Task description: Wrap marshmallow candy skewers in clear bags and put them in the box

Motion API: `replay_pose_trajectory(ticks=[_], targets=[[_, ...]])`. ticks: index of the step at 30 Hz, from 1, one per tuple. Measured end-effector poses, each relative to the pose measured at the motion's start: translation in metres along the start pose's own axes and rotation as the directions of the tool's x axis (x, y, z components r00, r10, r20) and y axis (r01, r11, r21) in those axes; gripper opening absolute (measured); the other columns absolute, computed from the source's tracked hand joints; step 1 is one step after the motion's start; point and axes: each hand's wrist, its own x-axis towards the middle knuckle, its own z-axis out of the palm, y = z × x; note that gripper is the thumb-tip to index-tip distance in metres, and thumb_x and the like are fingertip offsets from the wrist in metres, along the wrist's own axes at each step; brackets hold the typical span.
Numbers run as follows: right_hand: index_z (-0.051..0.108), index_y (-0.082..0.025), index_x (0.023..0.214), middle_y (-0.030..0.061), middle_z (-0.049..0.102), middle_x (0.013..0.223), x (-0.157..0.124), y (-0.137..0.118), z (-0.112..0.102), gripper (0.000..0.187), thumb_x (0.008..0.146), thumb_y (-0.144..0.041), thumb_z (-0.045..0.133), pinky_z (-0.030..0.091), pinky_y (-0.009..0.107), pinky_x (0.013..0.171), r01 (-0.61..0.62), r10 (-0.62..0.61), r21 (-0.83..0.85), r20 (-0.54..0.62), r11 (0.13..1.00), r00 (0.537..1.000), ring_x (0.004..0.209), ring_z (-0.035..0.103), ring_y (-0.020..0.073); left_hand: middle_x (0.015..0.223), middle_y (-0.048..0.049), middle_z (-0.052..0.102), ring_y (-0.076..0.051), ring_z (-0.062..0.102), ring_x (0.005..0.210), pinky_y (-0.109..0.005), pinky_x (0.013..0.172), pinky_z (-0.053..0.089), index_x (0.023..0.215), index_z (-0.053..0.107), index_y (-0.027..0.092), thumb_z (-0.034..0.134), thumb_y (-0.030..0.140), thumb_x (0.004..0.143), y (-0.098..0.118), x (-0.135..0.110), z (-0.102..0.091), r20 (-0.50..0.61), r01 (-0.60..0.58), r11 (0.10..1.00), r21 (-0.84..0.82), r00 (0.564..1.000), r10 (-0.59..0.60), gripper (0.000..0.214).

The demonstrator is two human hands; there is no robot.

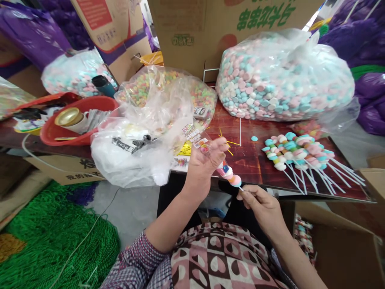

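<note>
- Along the back of the table (255, 164), a big clear sack of pastel sweets (285, 76) lies on its side with its mouth facing the person, probably to keep the sweets within reach.
- Left of it, a crumpled white bag (129, 156) slumps over the table's front edge.
- A pile of finished skewers (297, 154) lies to the right, sticks fanned toward the edge, seemingly parked out of the way.
- The left hand (207, 160) has its fingers curled closed on the upper, loaded end of the candy skewer (231, 176), apparently steadying it.
- The right hand (260, 202) pinches the bare stick end between thumb and forefinger, so the skewer is held slanting just in front of the table edge, above the lap.
- One loose blue sweet (254, 138) sits alone on the table.
</note>
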Motion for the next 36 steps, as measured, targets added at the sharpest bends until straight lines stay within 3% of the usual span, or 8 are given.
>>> replay_pose_trajectory(ticks=[3,5,13,21,25,30,33,36], targets=[[0.067,-0.021,0.080,-0.0005,0.060,0.063,-0.001,0.000,0.005,0.022,0.083,-0.042,0.068,0.035,0.025,0.049,-0.025,0.023,0.077,0.022,0.997,0.999,0.051,0.045,0.0101,0.081,-0.0016,0.071,-0.018,0.070,0.078,-0.025,0.060,0.051,0.110,0.063,0.023,0.069,0.041,0.083,0.001,-0.003,0.001,0.055,0.085,0.992,-0.090,0.995,-0.080,0.034],[0.066,-0.020,0.080,-0.0025,0.054,0.057,-0.002,0.002,0.009,0.024,0.085,-0.044,0.066,0.031,0.024,0.048,-0.060,0.053,0.130,0.057,0.990,0.997,0.050,0.042,0.0091,0.071,0.0004,0.068,-0.016,0.069,0.073,-0.024,0.058,0.048,0.102,0.066,0.022,0.069,0.042,0.083,-0.001,-0.004,0.002,0.057,0.084,0.988,-0.127,0.995,-0.077,0.027],[0.064,-0.018,0.079,-0.0071,0.037,0.048,-0.008,-0.001,0.019,0.032,0.087,-0.050,0.064,0.025,0.024,0.048,-0.207,0.160,0.347,0.158,0.915,0.974,0.047,0.032,0.0078,0.071,0.0006,0.067,-0.015,0.068,0.074,-0.033,0.078,0.051,0.100,0.066,0.021,0.070,0.041,0.083,-0.008,-0.010,0.000,0.111,0.133,0.971,-0.200,0.988,-0.112,0.027],[0.062,-0.019,0.077,-0.0104,0.030,0.046,-0.011,-0.014,0.040,0.030,0.084,-0.048,0.067,0.025,0.022,0.045,-0.353,0.244,0.542,0.263,0.763,0.933,0.042,0.021,0.0057,0.065,0.0021,0.058,-0.013,0.065,0.071,-0.018,0.047,0.035,0.097,0.060,0.019,0.076,0.040,0.076,-0.014,-0.013,0.000,0.109,0.260,0.942,-0.213,0.964,-0.242,0.033],[0.067,-0.019,0.086,-0.0069,0.042,0.052,-0.012,-0.014,0.040,0.032,0.076,-0.048,0.075,0.029,0.024,0.050,-0.306,0.246,0.455,0.187,0.836,0.951,0.048,0.035,0.0079,0.069,0.0008,0.062,-0.014,0.064,0.071,-0.018,0.047,0.037,0.102,0.059,0.019,0.075,0.041,0.077,-0.016,-0.013,-0.004,0.068,0.242,0.951,-0.191,0.970,-0.233,0.036],[0.071,-0.018,0.081,-0.0043,0.048,0.053,-0.011,-0.010,0.035,0.029,0.072,-0.045,0.078,0.029,0.026,0.052,-0.207,0.229,0.393,-0.010,0.896,0.973,0.051,0.039,0.0095,0.082,-0.0027,0.069,-0.012,0.061,0.067,-0.024,0.057,0.044,0.113,0.058,0.020,0.077,0.040,0.076,-0.011,-0.012,-0.010,0.162,0.250,0.956,-0.152,0.961,-0.225,0.046],[0.074,-0.018,0.081,-0.0029,0.051,0.053,-0.008,-0.009,0.032,0.028,0.071,-0.044,0.079,0.028,0.026,0.051,-0.184,0.226,0.364,-0.076,0.913,0.971,0.052,0.040,0.0105,0.100,-0.0054,0.071,-0.016,0.065,0.083,-0.029,0.070,0.050,0.123,0.054,0.024,0.079,0.040,0.073,-0.001,-0.010,-0.014,0.185,0.225,0.958,-0.179,0.964,-0.192,0.058],[0.074,-0.019,0.081,-0.0023,0.053,0.054,-0.005,-0.007,0.030,0.025,0.071,-0.042,0.079,0.028,0.026,0.050,-0.156,0.208,0.338,-0.124,0.928,0.970,0.052,0.041,0.0111,0.101,-0.0061,0.071,-0.020,0.067,0.094,-0.035,0.079,0.051,0.119,0.057,0.025,0.073,0.050,0.076,0.006,-0.005,-0.019,0.142,0.179,0.954,-0.239,0.979,-0.148,0.053]])
